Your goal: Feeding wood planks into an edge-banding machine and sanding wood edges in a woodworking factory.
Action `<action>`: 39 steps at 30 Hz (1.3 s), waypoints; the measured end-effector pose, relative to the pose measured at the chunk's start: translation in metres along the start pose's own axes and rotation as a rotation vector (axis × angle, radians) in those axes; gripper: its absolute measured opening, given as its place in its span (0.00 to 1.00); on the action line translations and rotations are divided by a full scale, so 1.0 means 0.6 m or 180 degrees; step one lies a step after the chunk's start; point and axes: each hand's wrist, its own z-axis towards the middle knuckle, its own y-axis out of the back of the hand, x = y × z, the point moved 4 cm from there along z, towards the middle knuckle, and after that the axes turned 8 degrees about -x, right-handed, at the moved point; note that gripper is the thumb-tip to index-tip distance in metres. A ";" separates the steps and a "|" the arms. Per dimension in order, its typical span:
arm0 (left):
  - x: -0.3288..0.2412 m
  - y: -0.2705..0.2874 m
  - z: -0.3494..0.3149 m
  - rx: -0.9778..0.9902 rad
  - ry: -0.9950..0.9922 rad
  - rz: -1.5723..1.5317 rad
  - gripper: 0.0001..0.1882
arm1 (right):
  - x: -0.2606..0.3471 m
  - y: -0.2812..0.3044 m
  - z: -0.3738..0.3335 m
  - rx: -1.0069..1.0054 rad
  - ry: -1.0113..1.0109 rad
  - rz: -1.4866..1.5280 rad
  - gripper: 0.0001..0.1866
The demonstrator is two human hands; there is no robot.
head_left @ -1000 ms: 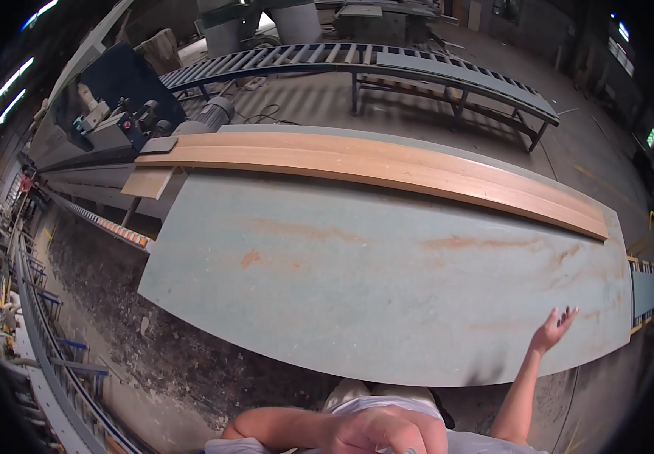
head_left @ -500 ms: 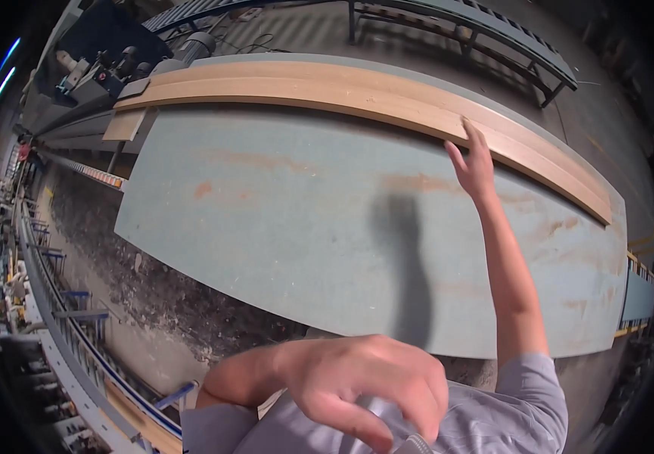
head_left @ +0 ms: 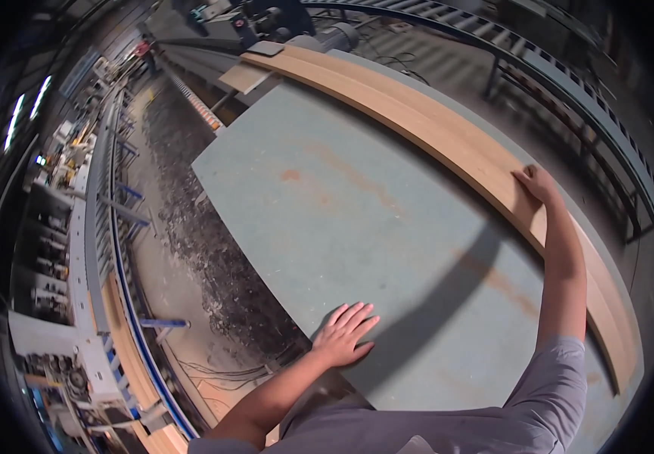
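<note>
A long pale wooden board (head_left: 417,113) lies along the far side of a blue-green worktable (head_left: 357,227), with a lengthwise line along its top. My right hand (head_left: 539,188) rests on the board toward its right part, fingers curled in at its far side and thumb on the wood; what the fingertips touch is partly hidden. Down at the table's near edge, my left hand (head_left: 346,335) lies palm down with fingers spread, holding nothing. Orange-brown smears mark the tabletop.
A dark flat piece (head_left: 268,49) sits at the board's far left end, beside machinery (head_left: 270,23). Beyond the table runs a roller conveyor (head_left: 561,79). To the left, another conveyor line (head_left: 119,250) carries long wooden strips. Cables (head_left: 225,372) lie on the floor.
My left hand has come down from in front of my body onto the table. My right hand has moved farther onto the board and its fingers have curled. The view has turned left.
</note>
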 end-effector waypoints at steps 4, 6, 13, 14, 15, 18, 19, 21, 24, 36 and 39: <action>-0.002 -0.003 0.008 0.0194 0.0032 -0.0172 0.34 | -0.030 -0.023 0.051 0.0087 -0.0298 0.0177 0.42; -0.001 0.003 0.005 0.0210 0.0044 -0.0267 0.35 | -0.025 -0.031 0.059 0.0200 -0.0477 0.0060 0.44; -0.002 0.004 0.008 0.0286 0.0118 -0.0154 0.36 | -0.034 -0.047 0.008 0.0880 -0.0413 0.0349 0.45; -0.002 0.003 0.009 0.0237 0.0103 -0.0133 0.36 | -0.026 -0.047 -0.005 0.0875 -0.0405 0.0341 0.45; -0.006 0.006 0.008 0.0205 0.0087 -0.0129 0.36 | -0.023 -0.045 -0.020 0.0811 -0.0435 0.0340 0.45; -0.003 0.009 0.006 0.0292 0.0098 0.0094 0.36 | 0.008 -0.034 -0.062 0.0859 -0.0322 0.0293 0.45; -0.006 0.003 0.009 0.0283 0.0050 0.0060 0.36 | -0.005 -0.043 -0.071 0.0910 -0.0262 0.0298 0.45; -0.005 0.002 0.006 0.0221 0.0073 0.0029 0.36 | 0.006 -0.047 -0.101 0.0880 -0.0295 0.0284 0.44; -0.002 0.000 0.001 0.0189 0.0080 -0.0033 0.37 | 0.025 -0.048 -0.153 0.0855 -0.0334 0.0370 0.43; 0.003 -0.011 0.000 -0.0749 0.0312 -0.0458 0.28 | 0.043 0.001 -0.340 0.0883 -0.0456 0.0429 0.40; -0.017 -0.049 0.073 -0.1094 0.1854 -0.3050 0.28 | 0.017 -0.002 -0.393 0.0803 -0.0498 0.0463 0.37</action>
